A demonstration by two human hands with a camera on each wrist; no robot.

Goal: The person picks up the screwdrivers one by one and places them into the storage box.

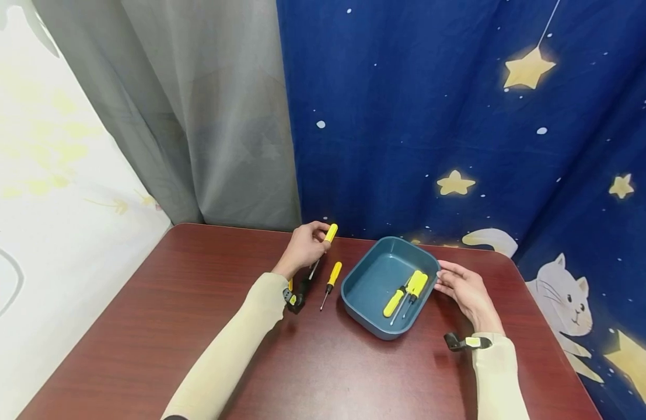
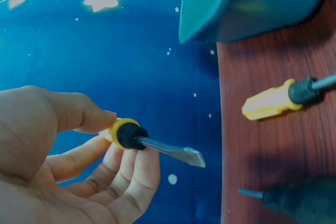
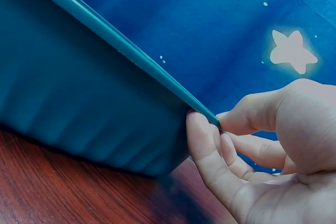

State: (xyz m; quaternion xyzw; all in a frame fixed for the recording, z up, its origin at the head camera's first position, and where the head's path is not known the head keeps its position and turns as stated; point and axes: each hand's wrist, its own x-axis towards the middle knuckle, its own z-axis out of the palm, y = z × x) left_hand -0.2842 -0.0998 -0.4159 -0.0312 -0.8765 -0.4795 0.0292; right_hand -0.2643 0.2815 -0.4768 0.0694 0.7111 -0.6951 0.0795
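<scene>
My left hand [image 1: 306, 245] pinches a screwdriver by its yellow handle [image 1: 331, 233], above the table's back edge. The left wrist view shows its black collar [image 2: 131, 134] and flat metal blade [image 2: 181, 154] pointing away from the palm. Another yellow-handled screwdriver [image 1: 334, 274] lies on the table beside that hand. To the right stands a blue plastic bin [image 1: 372, 274] holding several yellow-handled screwdrivers [image 1: 393, 303]. My right hand [image 1: 467, 294] pinches the bin's right rim [image 3: 173, 85] between thumb and fingers.
A dark-handled tool [image 2: 299, 200] with a thin metal tip lies on the brown table [image 1: 196, 291], partly hidden by the left wrist in the head view. Behind the table hang a grey curtain [image 1: 238, 116] and a blue starry curtain [image 1: 380, 116].
</scene>
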